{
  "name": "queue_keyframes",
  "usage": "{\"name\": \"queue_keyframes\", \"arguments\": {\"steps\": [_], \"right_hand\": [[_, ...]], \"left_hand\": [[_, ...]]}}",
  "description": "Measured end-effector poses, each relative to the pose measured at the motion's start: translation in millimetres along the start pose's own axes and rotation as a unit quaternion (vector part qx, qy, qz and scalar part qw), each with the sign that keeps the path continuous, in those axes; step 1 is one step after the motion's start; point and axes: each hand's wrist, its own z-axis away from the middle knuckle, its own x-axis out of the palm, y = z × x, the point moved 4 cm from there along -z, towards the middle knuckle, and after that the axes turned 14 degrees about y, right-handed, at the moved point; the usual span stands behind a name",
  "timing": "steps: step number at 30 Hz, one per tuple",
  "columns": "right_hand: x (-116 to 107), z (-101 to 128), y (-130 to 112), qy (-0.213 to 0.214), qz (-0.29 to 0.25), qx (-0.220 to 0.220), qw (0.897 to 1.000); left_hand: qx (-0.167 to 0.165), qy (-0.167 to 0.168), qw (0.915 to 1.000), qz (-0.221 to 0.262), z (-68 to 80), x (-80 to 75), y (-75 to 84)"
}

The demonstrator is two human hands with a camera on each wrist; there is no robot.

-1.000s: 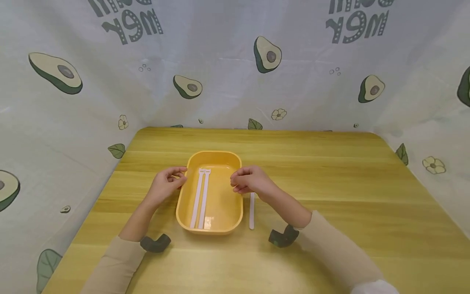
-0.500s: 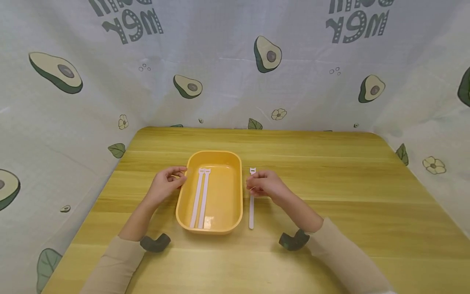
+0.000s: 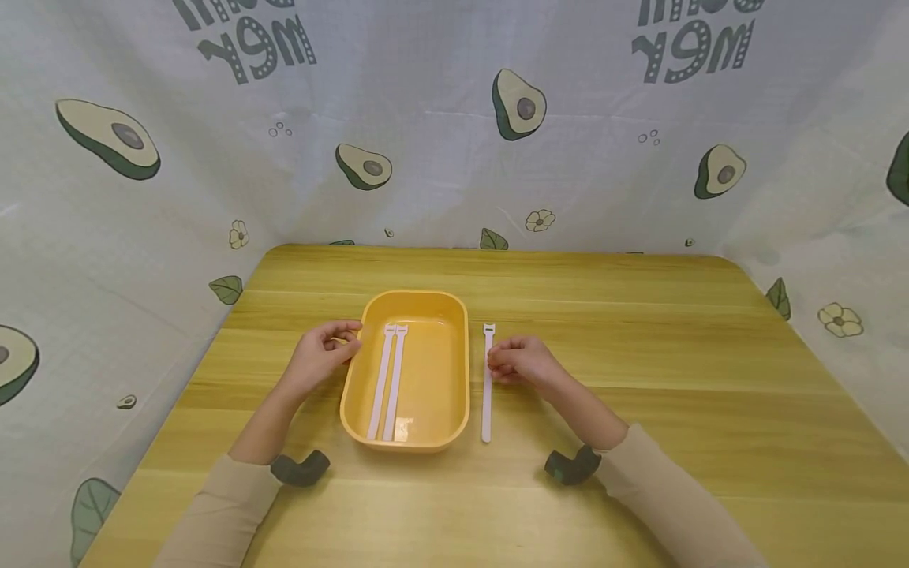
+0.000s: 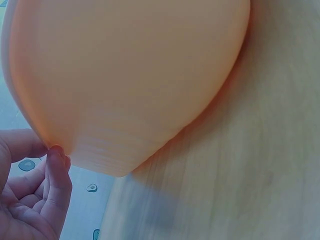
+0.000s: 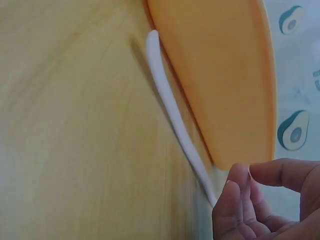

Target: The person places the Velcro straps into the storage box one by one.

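Note:
A yellow tray (image 3: 406,447) rests on the table. Inside lie two white strap-like cable ties (image 3: 394,386) with slotted heads, side by side along the left half. My left hand (image 3: 325,353) pinches the tray's left rim between thumb and forefinger, as the left wrist view shows. One more white cable tie (image 3: 486,418) lies right of the tray, its slotted head toward the far side. My right hand (image 3: 524,361) is at the middle of this tie, fingers loosely bent and fingertips close to it. In the right wrist view, the tie (image 5: 172,112) passes behind the fingers, outside the thumb-finger contact.
The wooden table (image 3: 675,355) extends to the right of the tray. Behind it hangs a white curtain (image 3: 440,102) printed with avocados. A dark curved piece sits at each wrist.
My right hand has moved right, from over the tray's right rim to the tie beside it. The left hand, tray and ties have stayed in place.

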Motion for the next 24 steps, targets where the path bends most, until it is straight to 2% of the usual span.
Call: {"name": "queue_keyframes", "arguments": {"steps": [7,12,15,20,22,24], "right_hand": [[-1,-9,6,0.034,0.045,-0.033,0.998],[0,-11,7,0.077,0.103,-0.074,0.989],[0,-9,4,0.115,0.16,-0.099,0.975],[5,-5,-2,0.151,0.253,-0.151,0.944],[8,-5,-3,0.152,0.273,-0.163,0.936],[10,-4,-2,0.149,0.283,-0.165,0.933]], "left_hand": [[0.002,0.0,1.0,0.0,0.0,-0.1,0.5],[0.005,-0.003,1.0,-0.001,0.5,-0.2,0.4],[0.006,-0.003,1.0,-0.001,0.4,-0.2,0.6],[0.01,-0.003,0.9999,0.0,0.6,-0.3,1.0],[0.011,-0.003,0.9999,-0.001,0.7,-0.3,1.1],[0.012,-0.002,0.9999,-0.002,0.9,-0.3,1.2]]}}
